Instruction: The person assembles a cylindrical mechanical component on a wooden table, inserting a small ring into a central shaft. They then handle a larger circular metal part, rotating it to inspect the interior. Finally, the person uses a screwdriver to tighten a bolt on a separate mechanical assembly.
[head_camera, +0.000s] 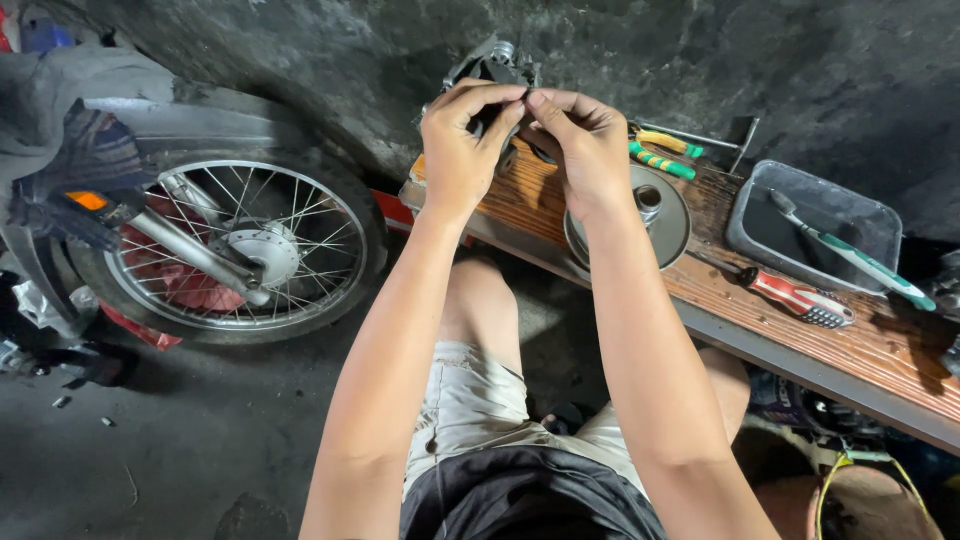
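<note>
My left hand (462, 148) and my right hand (585, 150) are raised together over the far end of a wooden bench (880, 350). Their fingertips pinch a small dark part (505, 115) between them; most of it is hidden by the fingers. Just behind the hands sits a grey metal engine piece (490, 58). Below my right hand a round metal drum-shaped part (672, 215) lies on the bench.
Green-and-yellow handled pliers (660, 158), a red-handled screwdriver (795, 296) and a grey tray (760, 215) holding a toothbrush (860, 258) are on the bench. A motorcycle wheel (235, 250) with spokes stands at the left. My knees are under the bench edge.
</note>
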